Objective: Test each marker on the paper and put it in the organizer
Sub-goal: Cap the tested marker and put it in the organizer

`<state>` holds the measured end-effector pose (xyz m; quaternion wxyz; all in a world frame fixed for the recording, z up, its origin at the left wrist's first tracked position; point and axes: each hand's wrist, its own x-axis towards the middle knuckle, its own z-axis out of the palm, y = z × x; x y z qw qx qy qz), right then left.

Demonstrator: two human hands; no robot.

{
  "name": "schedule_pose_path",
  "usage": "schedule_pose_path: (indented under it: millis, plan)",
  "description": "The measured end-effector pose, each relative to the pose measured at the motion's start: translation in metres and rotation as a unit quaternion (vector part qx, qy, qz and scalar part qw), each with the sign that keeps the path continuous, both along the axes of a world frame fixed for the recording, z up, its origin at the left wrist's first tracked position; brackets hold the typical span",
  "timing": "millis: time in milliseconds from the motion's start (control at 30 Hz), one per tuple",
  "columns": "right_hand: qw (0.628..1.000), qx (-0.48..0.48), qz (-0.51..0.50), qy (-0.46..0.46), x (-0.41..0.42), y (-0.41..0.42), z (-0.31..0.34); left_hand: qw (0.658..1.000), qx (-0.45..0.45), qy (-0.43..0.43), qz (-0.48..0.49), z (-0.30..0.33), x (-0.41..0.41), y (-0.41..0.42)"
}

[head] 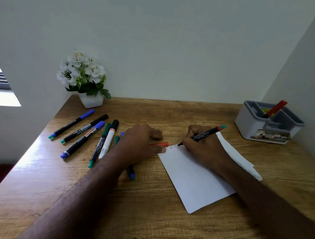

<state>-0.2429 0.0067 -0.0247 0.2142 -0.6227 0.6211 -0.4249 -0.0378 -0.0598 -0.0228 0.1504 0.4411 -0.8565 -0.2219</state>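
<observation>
In the middle right of the frame the right hand (201, 146) is closed around a black marker (202, 135), which it pinches between the thumb and the first fingers. The tip of this marker touches the upper left corner of the white paper (194, 175), where a few small written signs are visible; they are too small to read. The back end of the marker, red and green, points to the upper right.

The left hand (139, 142) is in the centre of the frame, with the fingers bent and pressed down on the table (123, 217). The thumb lies on the top left corner of the paper. A red cap (160, 144) shows just under the fingers; I cannot tell if the hand grips it or only rests on it.

In the left part of the frame several markers (85, 134) lie loose on the table, with blue, green and black ends. One more lies partly hidden under the left forearm.

At the right edge stands the grey organizer (252, 126), well apart from the paper. One red marker (274, 108) stands tilted in its back compartment.

A white pot with white flowers (82, 72) stands in the upper left corner of the table, near the wall.
</observation>
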Motion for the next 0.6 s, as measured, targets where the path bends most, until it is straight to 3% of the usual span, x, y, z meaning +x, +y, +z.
schedule_pose_path:
  millis: [600]
  plan:
    - [1.000,-0.011,0.006,-0.009,0.0016,0.0001,0.0004,1.000,0.005,0.006,0.005,0.0022,0.0000,0.0024]
